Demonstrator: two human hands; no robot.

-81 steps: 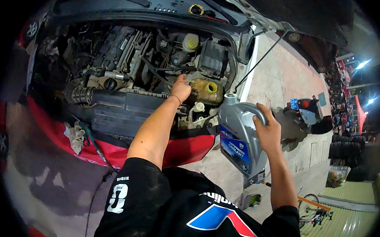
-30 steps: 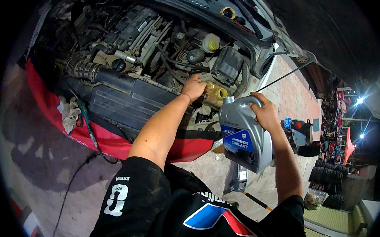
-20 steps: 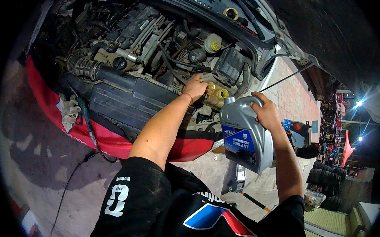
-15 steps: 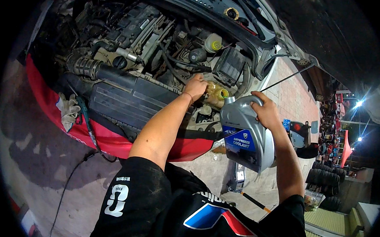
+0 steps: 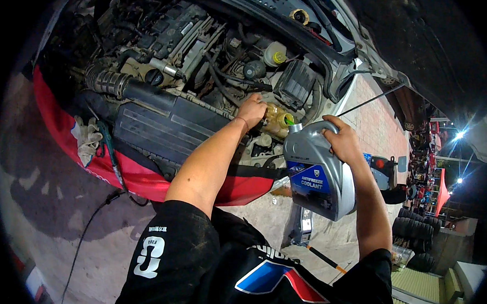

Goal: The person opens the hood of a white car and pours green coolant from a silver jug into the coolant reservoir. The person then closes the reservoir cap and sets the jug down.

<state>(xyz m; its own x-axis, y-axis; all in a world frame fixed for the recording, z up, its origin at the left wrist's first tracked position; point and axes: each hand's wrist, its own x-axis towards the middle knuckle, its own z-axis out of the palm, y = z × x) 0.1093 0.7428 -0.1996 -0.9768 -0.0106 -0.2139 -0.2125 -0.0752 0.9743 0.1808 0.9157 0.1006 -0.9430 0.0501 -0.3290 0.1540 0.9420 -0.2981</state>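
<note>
The person's right hand (image 5: pixel 340 141) has its grip clamped on the handle of a large grey plastic jug with a blue label (image 5: pixel 319 172), tilted so its neck sits just beside the green-rimmed opening of a yellowish translucent reservoir (image 5: pixel 277 121) in the engine bay. If the jug tips too fast or drifts off the opening, liquid would likely splash over the nearby hoses and black plastic cover (image 5: pixel 168 126). The left hand (image 5: pixel 252 109) reaches forward on a straight forearm, fingers curled against the reservoir, steadying it. The right elbow is bent, wrist cocked over the jug's top.
</note>
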